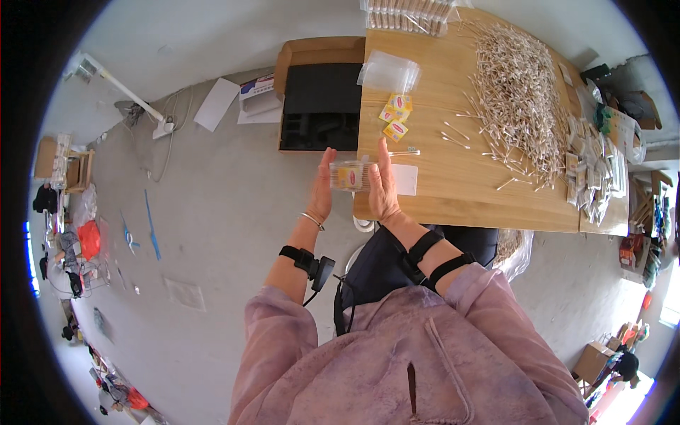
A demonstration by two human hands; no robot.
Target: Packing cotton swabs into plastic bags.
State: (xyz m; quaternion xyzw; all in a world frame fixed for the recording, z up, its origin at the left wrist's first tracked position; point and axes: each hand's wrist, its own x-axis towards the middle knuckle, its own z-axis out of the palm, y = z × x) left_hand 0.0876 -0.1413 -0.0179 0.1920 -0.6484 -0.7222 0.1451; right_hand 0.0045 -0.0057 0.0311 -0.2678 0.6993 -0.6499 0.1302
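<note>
A clear pack of cotton swabs (350,177) with a yellow label is pressed between my two palms, just off the table's left edge. My left hand (322,190) lies flat along its left end with fingers straight. Against its right end, my right hand (383,188) is held the same way, fingers pointing away from me. Beside my right hand are a white card (406,180) and a few loose swabs (405,153). Yellow labels (397,113) lie farther up the table, below a stack of clear plastic bags (389,71).
A big heap of loose cotton swabs (516,99) covers the wooden table's (453,191) right part. Filled packs (595,170) pile up at its right edge, and more packs (407,15) stand at the far edge. An open cardboard box (319,99) with a black inside adjoins the table's left side.
</note>
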